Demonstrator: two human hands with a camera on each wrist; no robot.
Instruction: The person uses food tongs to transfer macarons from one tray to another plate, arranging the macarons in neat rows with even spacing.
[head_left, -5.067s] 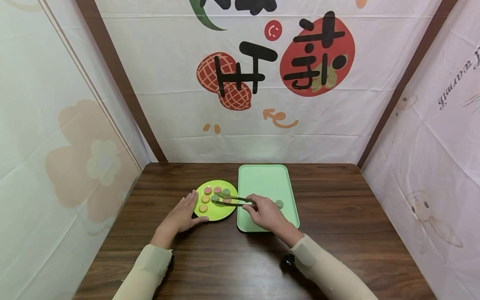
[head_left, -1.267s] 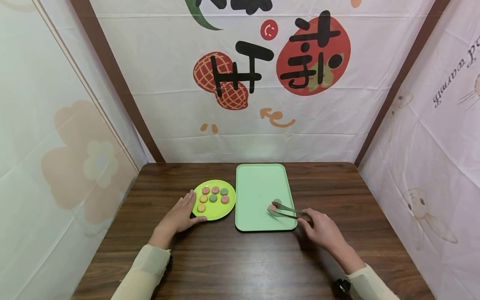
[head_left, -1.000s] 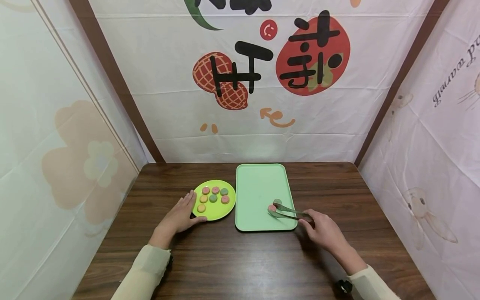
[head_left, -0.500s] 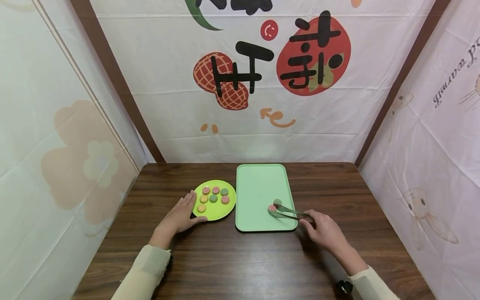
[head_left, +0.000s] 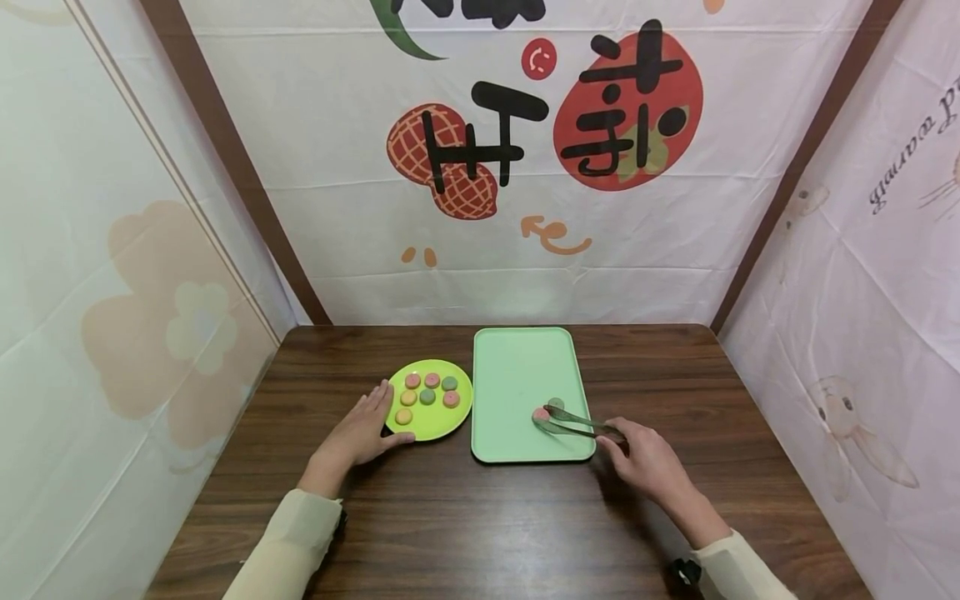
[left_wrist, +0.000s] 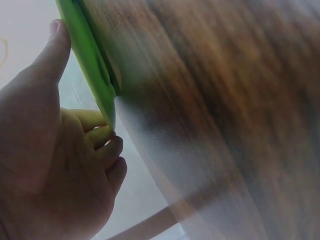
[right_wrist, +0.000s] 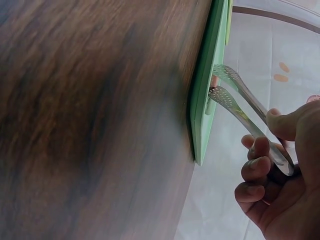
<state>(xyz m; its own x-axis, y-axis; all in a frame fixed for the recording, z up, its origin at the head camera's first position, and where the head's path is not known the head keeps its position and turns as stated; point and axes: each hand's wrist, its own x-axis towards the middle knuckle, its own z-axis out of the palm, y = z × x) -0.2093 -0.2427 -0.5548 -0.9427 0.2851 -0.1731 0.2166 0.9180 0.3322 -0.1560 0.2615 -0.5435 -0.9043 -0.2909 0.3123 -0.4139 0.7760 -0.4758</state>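
My right hand point(head_left: 643, 460) holds metal tongs point(head_left: 582, 417) over the right side of the pale green tray point(head_left: 517, 358). A pink macaron point(head_left: 541, 413) lies between the tongs' tips; whether they squeeze it I cannot tell. Just behind it is a green macaron point(head_left: 556, 403), partly covered by the upper tip. In the right wrist view, thumb and curled fingers grip the tongs point(right_wrist: 250, 127) near their joined end. My left hand point(head_left: 356, 429) rests at the left rim of the yellow-green plate point(head_left: 450, 427), thumb and extended fingers spread along it. Pink, yellow and green macarons point(head_left: 427, 397) sit on the plate.
Plate and tray stand side by side, nearly touching, on a dark wooden table point(head_left: 480, 533). A printed cloth wall point(head_left: 480, 292) rises behind the table's back edge, with more cloth on both sides.
Since the oldest frame, my right hand has brought the tongs from the plate to the tray, where a pink macaron now lies. In the last half second, the tongs and macaron shifted slightly left.
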